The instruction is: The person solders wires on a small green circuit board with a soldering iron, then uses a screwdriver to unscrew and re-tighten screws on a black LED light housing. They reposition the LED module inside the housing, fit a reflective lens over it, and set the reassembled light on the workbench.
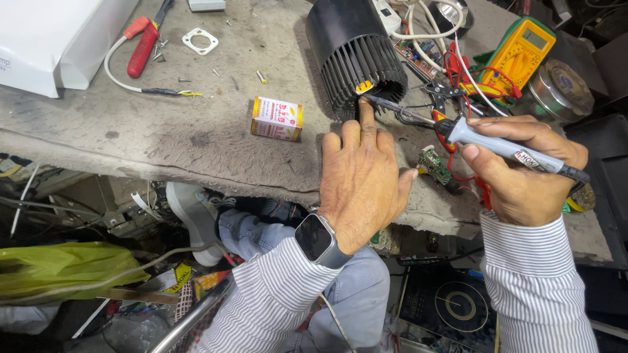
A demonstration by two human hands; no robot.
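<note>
Right hand (523, 176) is gripping the soldering iron (504, 147) closed-fisted at centre right; its long axis is running lower right to upper left, tip pointing at the black slotted drum (356, 55). Left hand (363, 180), holding nothing, is pressing one fingertip beside the tip. A small orange-and-white box (277, 118) is lying left of centre; a yellow multimeter (521, 52) is sitting upper right.

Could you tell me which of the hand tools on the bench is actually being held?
The grey soldering iron, gripped in the right hand. The red screwdriver lies untouched at the far left.
</note>
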